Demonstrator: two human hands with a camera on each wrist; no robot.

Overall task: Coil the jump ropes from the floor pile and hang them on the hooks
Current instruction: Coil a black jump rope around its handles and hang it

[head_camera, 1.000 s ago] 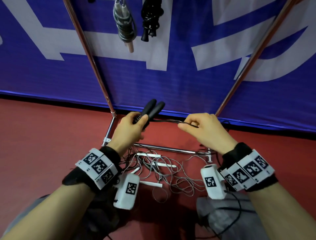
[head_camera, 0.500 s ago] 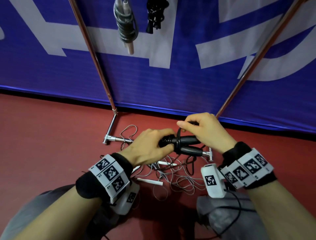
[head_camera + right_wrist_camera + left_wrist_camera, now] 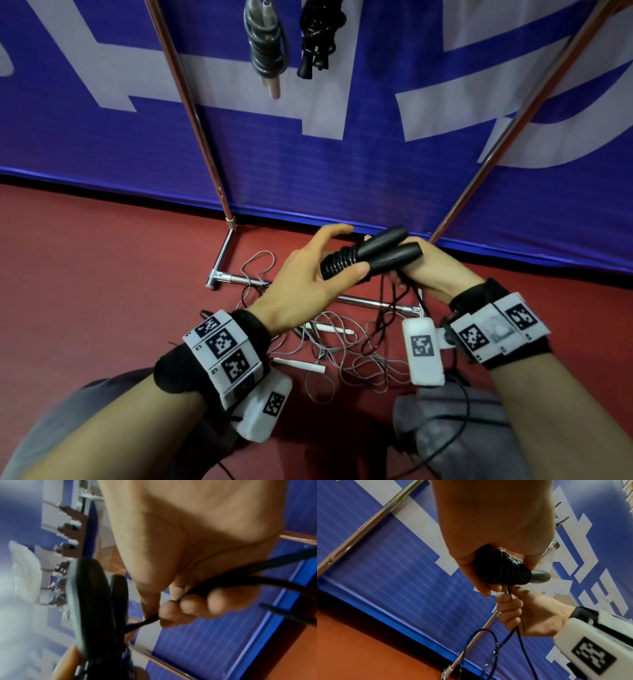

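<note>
Half a second before, the paired black handles [image 3: 373, 255] lay level and low between the hands, over the floor pile; now they pointed up and away toward the banner [image 3: 308, 154], with several turns of black cord [image 3: 516, 615] stacked round their lower ends. A second back the cord still ran out straight between the hands. So the wrapping had moved on, and this rope looked partly bundled, though a good run of cord still trailed down.

The left hand [image 3: 308, 274] held the handles at the wrapped end, thumb pressed across the coils, its other fingers stretched out behind the bundle. The right hand [image 3: 431, 270] sat just beside it, under the free ends of the handles, its fingers curled tight on the cord. In the left wrist view the cord left the coils, passed straight into that fist and hung out below in a loose loop toward the floor [image 3: 102, 274].

Two bundled ropes [image 3: 267, 44] already hung above on the rack [image 3: 191, 102]. Pale ropes [image 3: 342, 349] still lay tangled on the floor under the hands, so the job seemed well short of done.
</note>
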